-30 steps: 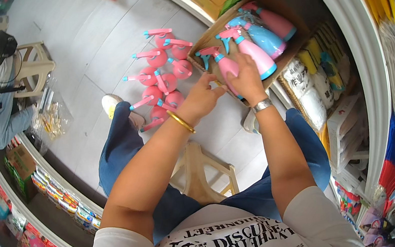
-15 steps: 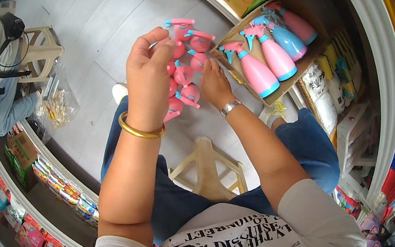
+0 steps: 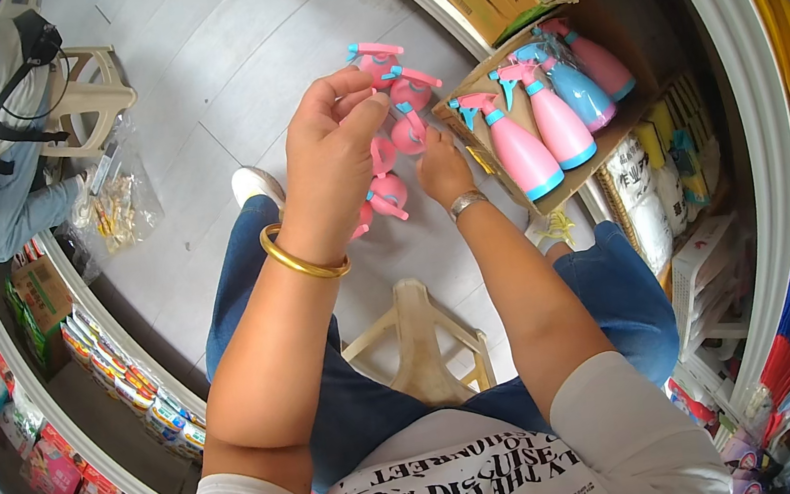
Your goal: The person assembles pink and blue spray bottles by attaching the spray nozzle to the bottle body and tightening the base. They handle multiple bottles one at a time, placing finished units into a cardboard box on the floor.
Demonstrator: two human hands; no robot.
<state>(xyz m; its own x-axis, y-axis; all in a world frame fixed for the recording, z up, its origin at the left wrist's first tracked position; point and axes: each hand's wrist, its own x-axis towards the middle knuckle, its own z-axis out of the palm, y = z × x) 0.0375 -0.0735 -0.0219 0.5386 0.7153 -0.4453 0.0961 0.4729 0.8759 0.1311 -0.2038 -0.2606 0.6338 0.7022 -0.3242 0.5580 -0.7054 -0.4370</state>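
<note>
Several pink spray bottles (image 3: 408,134) with pink-and-blue trigger heads stand close together on the floor, seen from above. My left hand (image 3: 327,160), a gold bangle on its wrist, is raised over the left part of the group and hides some bottles. Its fingers are curled in toward the thumb; anything between them is hidden. At the group's right side is my right hand (image 3: 444,167), wearing a silver watch or bracelet. Its fingers are bent close beside one bottle, and I cannot make out what is in them.
An open cardboard box (image 3: 549,193) on the right holds several pink and blue spray bottles. A beige plastic stool (image 3: 414,330) is between my legs. Packed shelves (image 3: 130,375) curve along both sides. Someone in jeans (image 3: 31,207) is at the left, near a clear plastic bag (image 3: 124,219).
My left hand has moved right, over the bottles and closer to my right hand. The whole view has shifted slightly. My right hand stays beside the same bottle.
</note>
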